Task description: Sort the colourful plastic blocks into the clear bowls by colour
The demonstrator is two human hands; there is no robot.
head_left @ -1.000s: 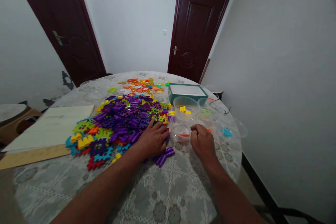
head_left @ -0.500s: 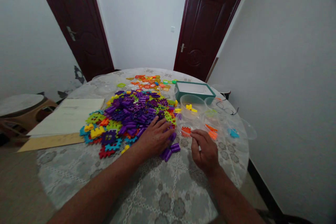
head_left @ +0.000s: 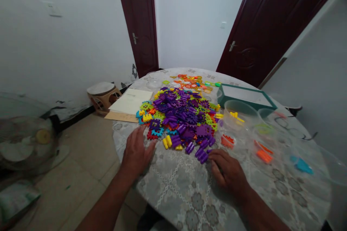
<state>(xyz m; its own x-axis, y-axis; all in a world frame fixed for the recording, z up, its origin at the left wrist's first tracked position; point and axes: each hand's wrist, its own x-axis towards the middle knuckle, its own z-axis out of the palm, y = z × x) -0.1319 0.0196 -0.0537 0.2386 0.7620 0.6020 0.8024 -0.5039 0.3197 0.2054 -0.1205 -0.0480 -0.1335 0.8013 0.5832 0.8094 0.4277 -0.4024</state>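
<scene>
A heap of plastic building pieces point(head_left: 184, 110), mostly purple on top, covers the middle of the table. My left hand point(head_left: 136, 150) is by the heap's front left edge, thumb apart from the fingers, with nothing in it. My right hand point(head_left: 227, 169) rests low on the tablecloth, its fingertips beside a purple ribbed piece point(head_left: 201, 155); the fingers are loosely bent and I see nothing held. Between the hands lie a yellow double-tube piece point(head_left: 167, 142) and several loose purple ones. A clear plastic bowl point(head_left: 235, 126) with yellow pieces stands right of the heap.
More clear bowls hold an orange piece point(head_left: 264, 156) and a blue piece point(head_left: 302, 165). A green-rimmed box point(head_left: 245, 95) stands behind them. Orange pieces point(head_left: 187, 81) lie at the back. Cream boards point(head_left: 131, 101) rest at the left edge, near a stool point(head_left: 101, 95) and a fan point(head_left: 24, 144).
The view has swung left. My left hand has come off the heap to its front left edge. My right hand has lowered from beside the bowls to the loose purple pieces.
</scene>
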